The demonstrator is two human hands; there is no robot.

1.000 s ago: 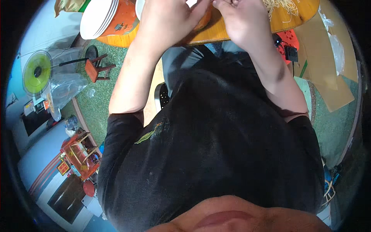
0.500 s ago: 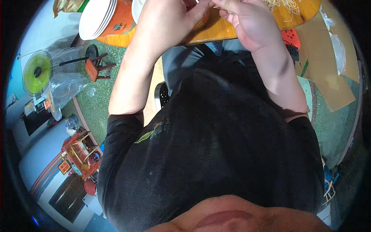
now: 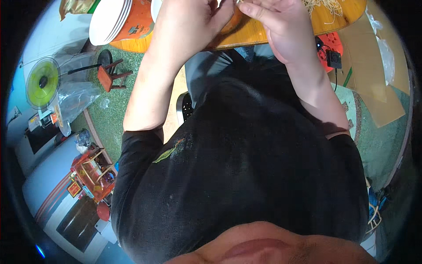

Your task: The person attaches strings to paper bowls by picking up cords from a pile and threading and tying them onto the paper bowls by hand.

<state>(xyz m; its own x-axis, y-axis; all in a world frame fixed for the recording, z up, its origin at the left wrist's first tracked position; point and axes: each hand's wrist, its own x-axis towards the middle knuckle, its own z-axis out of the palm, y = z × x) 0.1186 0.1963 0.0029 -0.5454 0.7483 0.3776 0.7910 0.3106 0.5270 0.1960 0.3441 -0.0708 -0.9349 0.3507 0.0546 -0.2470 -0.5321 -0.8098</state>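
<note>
At the top edge, my left hand [image 3: 191, 22] is held over the near edge of a wooden table [image 3: 246, 40]. Its thumb is bent inward; most of its fingers are cut off by the frame, and what they grip is not clear. An orange curved surface [image 3: 232, 24] shows just below that hand. Facing it, my right hand [image 3: 283, 28] is closed in a pinch, its thumb pointing left. A small pale strand [image 3: 238, 1] shows at the right thumb tip. Pale tangled strings [image 3: 327, 9] lie on the table beyond my right hand.
Stacked orange-and-white paper tubs [image 3: 125, 22] stand at the table's left. A red perforated stool top [image 3: 336, 42] and a black adapter [image 3: 333, 59] are below its right side, near flattened cardboard [image 3: 365, 53]. Farther left are a small wooden stool [image 3: 110, 77] and a green fan [image 3: 42, 82].
My right hand and forearm have shifted slightly left and nearer, uncovering more of the red stool top and the black adapter. The two thumbs are slightly farther apart. My left hand has barely moved.
</note>
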